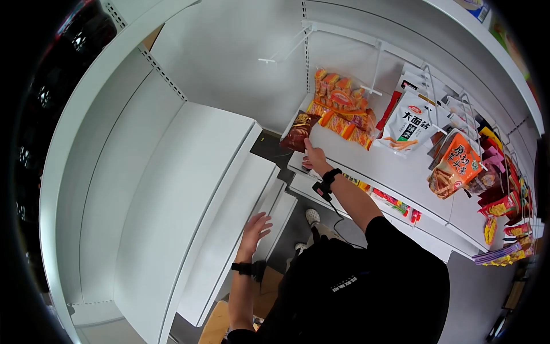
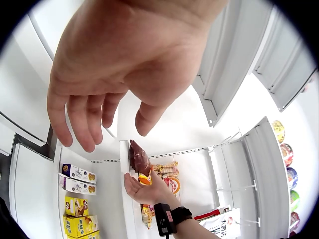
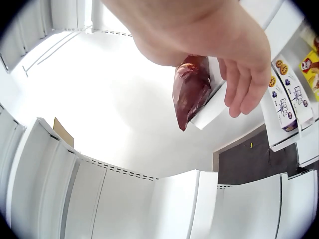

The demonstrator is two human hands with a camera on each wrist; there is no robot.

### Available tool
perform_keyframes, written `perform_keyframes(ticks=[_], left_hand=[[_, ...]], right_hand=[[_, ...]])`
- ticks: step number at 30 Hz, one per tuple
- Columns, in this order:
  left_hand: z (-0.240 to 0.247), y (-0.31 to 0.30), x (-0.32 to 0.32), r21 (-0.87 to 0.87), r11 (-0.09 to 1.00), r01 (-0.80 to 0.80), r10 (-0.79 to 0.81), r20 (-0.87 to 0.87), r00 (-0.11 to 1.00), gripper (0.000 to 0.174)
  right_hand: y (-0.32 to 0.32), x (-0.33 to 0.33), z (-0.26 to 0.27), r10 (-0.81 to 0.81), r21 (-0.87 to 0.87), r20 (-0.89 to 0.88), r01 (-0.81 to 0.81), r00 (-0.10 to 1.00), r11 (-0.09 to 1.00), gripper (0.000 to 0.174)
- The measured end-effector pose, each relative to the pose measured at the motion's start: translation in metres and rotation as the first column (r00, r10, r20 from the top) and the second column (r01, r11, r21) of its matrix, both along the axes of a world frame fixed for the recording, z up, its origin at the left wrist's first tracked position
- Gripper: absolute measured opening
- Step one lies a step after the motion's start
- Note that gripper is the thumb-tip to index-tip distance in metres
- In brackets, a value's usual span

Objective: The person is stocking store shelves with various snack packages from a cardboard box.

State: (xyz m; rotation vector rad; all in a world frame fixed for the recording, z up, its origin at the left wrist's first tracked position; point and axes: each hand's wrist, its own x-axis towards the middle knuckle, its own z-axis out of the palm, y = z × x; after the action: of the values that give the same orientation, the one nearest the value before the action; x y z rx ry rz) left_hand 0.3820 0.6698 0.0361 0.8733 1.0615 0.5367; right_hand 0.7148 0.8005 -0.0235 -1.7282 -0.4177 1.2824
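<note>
A dark brown snack bag [image 1: 299, 131] sits at the shelf's left front corner, beside orange-wrapped snack packs [image 1: 342, 100]. My right hand [image 1: 315, 159] is at the front edge of that shelf, its thumb side right at the bag's lower end. In the right wrist view the bag [image 3: 191, 90] shows behind the hand [image 3: 219, 45], whose fingers [image 3: 245, 89] hang loosely and hold nothing. My left hand [image 1: 254, 230] hovers over the white shelves on the left, fingers spread and relaxed; the left wrist view shows nothing in that hand [image 2: 129, 64].
Bare white tiered shelves [image 1: 189, 189] stand on the left. Hooks on the right carry a white snack pouch [image 1: 408, 121], an orange pouch [image 1: 456, 164] and other packs. Lower down are yellow boxes [image 2: 81, 226] and white boxes [image 2: 79, 173]. A thin cable [image 1: 338, 212] trails from the right wrist.
</note>
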Motion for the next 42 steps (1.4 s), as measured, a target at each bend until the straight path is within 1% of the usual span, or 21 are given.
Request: perform_keyframes(ticks=[3, 6, 9, 12, 15, 18, 21, 22, 24, 28, 30, 31, 34, 37, 42], left_hand=[[0.001, -0.01, -0.002, 0.009, 1.0, -0.011, 0.01, 0.006, 1.0, 0.056], [0.001, -0.016, -0.003, 0.015, 1.0, 0.001, -0.001, 0.011, 1.0, 0.056], [-0.002, -0.019, -0.004, 0.013, 1.0, 0.025, -0.026, 0.036, 0.999, 0.054], [-0.009, -0.027, -0.004, 0.009, 1.0, 0.025, -0.025, 0.046, 0.999, 0.053], [-0.012, -0.036, -0.005, 0.005, 1.0, 0.025, -0.026, 0.053, 0.998, 0.055], [-0.012, -0.044, -0.006, 0.005, 1.0, 0.017, -0.017, 0.055, 0.998, 0.057], [-0.012, -0.055, -0.008, 0.004, 1.0, -0.007, 0.007, 0.062, 0.998, 0.056], [-0.011, -0.057, -0.009, 0.006, 1.0, -0.019, 0.018, 0.064, 0.998, 0.055], [-0.008, -0.064, -0.011, 0.015, 0.998, -0.055, 0.054, 0.063, 0.997, 0.055], [-0.003, -0.08, -0.019, 0.027, 0.99, -0.136, 0.133, 0.1, 0.986, 0.052], [-0.005, -0.096, -0.025, -0.014, 0.978, -0.208, 0.208, 0.127, 0.97, 0.05], [-0.007, -0.105, -0.027, -0.035, 0.969, -0.243, 0.245, 0.141, 0.959, 0.048], [-0.013, -0.13, -0.032, -0.054, 0.94, -0.336, 0.341, 0.173, 0.924, 0.045], [-0.021, -0.165, -0.032, -0.063, 0.898, -0.436, 0.44, 0.191, 0.877, 0.044], [-0.033, -0.224, -0.026, -0.067, 0.817, -0.573, 0.575, 0.18, 0.798, 0.043]], right_hand=[[-0.017, -0.004, -0.004, -0.085, 0.01, -0.173, 0.088, 0.981, 0.996, 0.089], [-0.037, -0.008, -0.001, -0.219, -0.016, -0.261, 0.222, 0.94, 0.975, 0.078], [-0.067, -0.003, 0.0, -0.205, -0.012, -0.357, 0.215, 0.912, 0.977, 0.077], [-0.083, 0.0, -0.009, -0.167, 0.006, -0.42, 0.187, 0.892, 0.982, 0.085], [-0.095, 0.001, -0.016, -0.154, 0.019, -0.442, 0.181, 0.884, 0.983, 0.083], [-0.108, -0.002, -0.015, -0.099, 0.089, -0.538, 0.173, 0.837, 0.981, 0.078], [-0.117, -0.003, -0.015, -0.07, 0.108, -0.624, 0.174, 0.778, 0.979, 0.073], [-0.119, -0.005, -0.014, -0.076, 0.102, -0.623, 0.177, 0.778, 0.979, 0.069], [-0.123, -0.008, -0.012, -0.089, 0.092, -0.621, 0.185, 0.778, 0.978, 0.062], [-0.137, -0.006, -0.021, -0.05, 0.127, -0.685, 0.187, 0.726, 0.974, 0.051], [-0.148, -0.004, -0.027, -0.01, 0.169, -0.727, 0.193, 0.687, 0.966, 0.045], [-0.153, 0.0, -0.026, -0.025, 0.146, -0.729, 0.191, 0.685, 0.971, 0.038], [-0.167, 0.012, -0.032, -0.068, 0.093, -0.771, 0.218, 0.633, 0.972, 0.033], [-0.185, 0.027, -0.037, -0.076, 0.07, -0.78, 0.207, 0.621, 0.976, 0.027], [-0.215, 0.04, -0.04, -0.075, 0.039, -0.778, 0.167, 0.624, 0.985, 0.023]])
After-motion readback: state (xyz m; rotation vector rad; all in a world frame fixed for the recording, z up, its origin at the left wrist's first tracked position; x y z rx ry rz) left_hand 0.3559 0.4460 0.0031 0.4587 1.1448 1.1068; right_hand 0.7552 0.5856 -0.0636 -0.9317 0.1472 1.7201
